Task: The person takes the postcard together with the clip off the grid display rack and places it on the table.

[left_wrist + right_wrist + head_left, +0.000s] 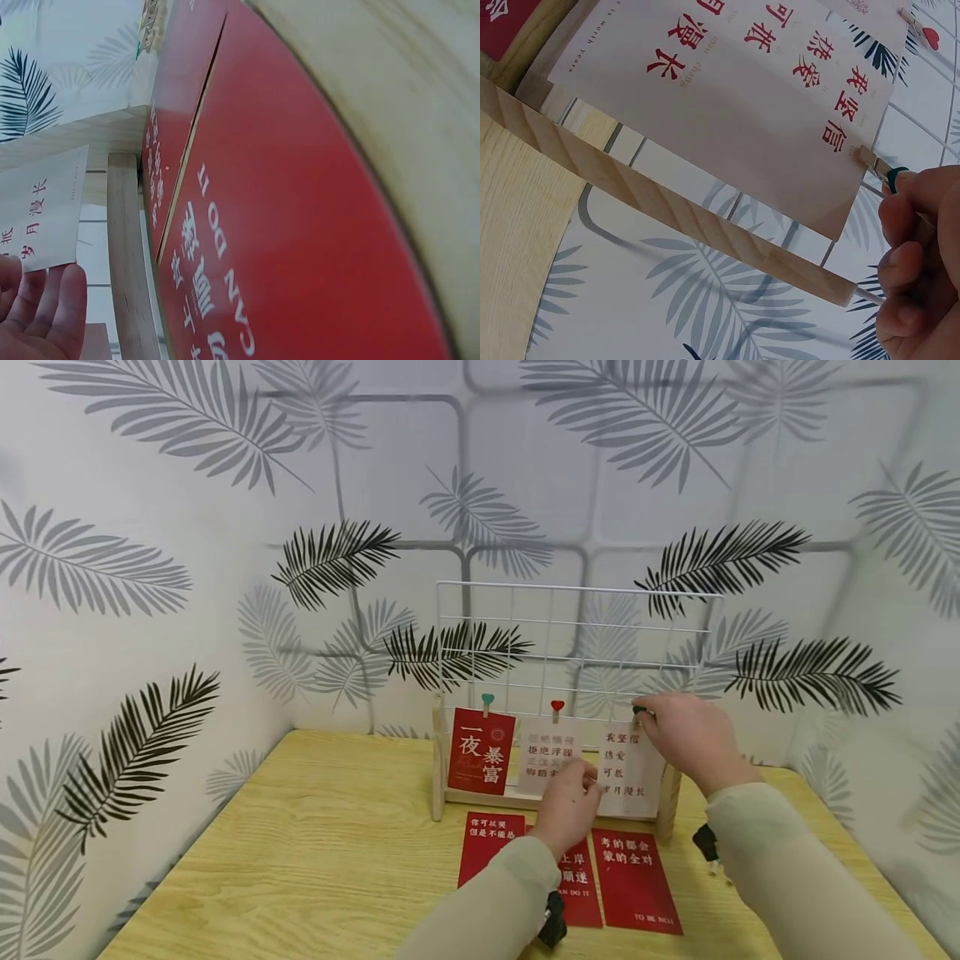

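A white card (pixel 628 777) with red lettering hangs at the right end of a white wire grid rack (pixel 551 627). My right hand (pixel 693 735) pinches the dark green end of a small wooden clothespin (pixel 874 163), whose tip lies on the card's top edge. Lower down, my left hand (pixel 567 802) holds the same card by its left side, with thumb and fingertips at the edge in the left wrist view. To the left, a red card (pixel 480 752) hangs under a teal heart clothespin (pixel 487 702), and another white card (pixel 540 743) under a red heart clothespin (pixel 557 707).
Three red cards lie on the wooden table (pixel 337 843) before the rack; the right one (pixel 637 881) shows whole, while my left arm partly covers the others. The rack's wooden base (pixel 480 802) stands near the patterned wall (pixel 405 468).
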A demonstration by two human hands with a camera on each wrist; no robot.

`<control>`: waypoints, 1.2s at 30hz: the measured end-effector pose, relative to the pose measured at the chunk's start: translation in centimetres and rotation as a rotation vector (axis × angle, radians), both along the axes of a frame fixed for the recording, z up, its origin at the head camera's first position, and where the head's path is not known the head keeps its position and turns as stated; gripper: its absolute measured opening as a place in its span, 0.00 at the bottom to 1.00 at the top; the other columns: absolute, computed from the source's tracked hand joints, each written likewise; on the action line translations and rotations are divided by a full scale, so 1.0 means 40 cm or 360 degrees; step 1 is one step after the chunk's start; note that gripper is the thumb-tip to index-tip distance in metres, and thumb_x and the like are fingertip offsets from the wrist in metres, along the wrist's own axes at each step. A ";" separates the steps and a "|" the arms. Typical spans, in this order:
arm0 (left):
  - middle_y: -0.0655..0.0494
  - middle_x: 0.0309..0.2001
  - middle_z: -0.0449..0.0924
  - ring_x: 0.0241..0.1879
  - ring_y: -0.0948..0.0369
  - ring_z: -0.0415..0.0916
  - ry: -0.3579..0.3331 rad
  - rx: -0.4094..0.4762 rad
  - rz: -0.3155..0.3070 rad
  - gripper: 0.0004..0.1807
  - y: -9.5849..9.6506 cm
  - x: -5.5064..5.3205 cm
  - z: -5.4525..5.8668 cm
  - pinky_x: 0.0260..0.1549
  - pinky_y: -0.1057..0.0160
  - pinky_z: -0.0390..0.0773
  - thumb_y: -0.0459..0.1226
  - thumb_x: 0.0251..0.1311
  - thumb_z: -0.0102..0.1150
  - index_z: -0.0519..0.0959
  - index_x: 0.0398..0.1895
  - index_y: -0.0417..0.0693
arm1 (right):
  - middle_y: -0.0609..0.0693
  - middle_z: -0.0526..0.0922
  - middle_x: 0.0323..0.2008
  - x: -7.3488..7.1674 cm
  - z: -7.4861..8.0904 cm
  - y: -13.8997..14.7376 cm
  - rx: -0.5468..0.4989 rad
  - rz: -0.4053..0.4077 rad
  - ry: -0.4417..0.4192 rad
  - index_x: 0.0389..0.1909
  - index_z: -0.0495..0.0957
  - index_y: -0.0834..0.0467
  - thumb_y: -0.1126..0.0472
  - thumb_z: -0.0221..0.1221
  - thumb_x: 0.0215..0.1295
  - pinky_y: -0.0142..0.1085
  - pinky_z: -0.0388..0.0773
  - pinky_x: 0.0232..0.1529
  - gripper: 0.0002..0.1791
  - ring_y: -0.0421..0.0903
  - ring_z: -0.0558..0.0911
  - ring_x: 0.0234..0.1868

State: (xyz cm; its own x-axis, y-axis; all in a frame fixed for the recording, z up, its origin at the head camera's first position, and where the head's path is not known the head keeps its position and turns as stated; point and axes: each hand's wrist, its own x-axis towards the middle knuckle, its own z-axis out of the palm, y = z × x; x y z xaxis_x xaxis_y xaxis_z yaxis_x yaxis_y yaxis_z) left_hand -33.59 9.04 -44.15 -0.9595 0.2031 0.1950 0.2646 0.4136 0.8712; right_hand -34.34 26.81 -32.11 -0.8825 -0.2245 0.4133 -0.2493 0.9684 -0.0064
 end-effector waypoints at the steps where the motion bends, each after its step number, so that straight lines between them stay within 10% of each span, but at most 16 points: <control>1: 0.67 0.38 0.76 0.35 0.68 0.74 0.0002 -0.0001 0.0009 0.07 0.002 0.000 0.000 0.35 0.65 0.77 0.38 0.73 0.58 0.79 0.49 0.52 | 0.58 0.87 0.44 0.000 -0.001 0.000 -0.0007 -0.0001 0.0016 0.56 0.84 0.55 0.58 0.58 0.73 0.51 0.80 0.27 0.15 0.54 0.85 0.33; 36: 0.66 0.34 0.74 0.32 0.67 0.73 -0.0011 0.0005 0.0022 0.02 0.006 -0.010 0.011 0.32 0.66 0.75 0.36 0.73 0.58 0.77 0.43 0.55 | 0.53 0.86 0.32 0.005 -0.006 -0.008 -0.0144 -0.0054 0.0023 0.45 0.84 0.52 0.57 0.58 0.74 0.44 0.72 0.19 0.07 0.47 0.76 0.21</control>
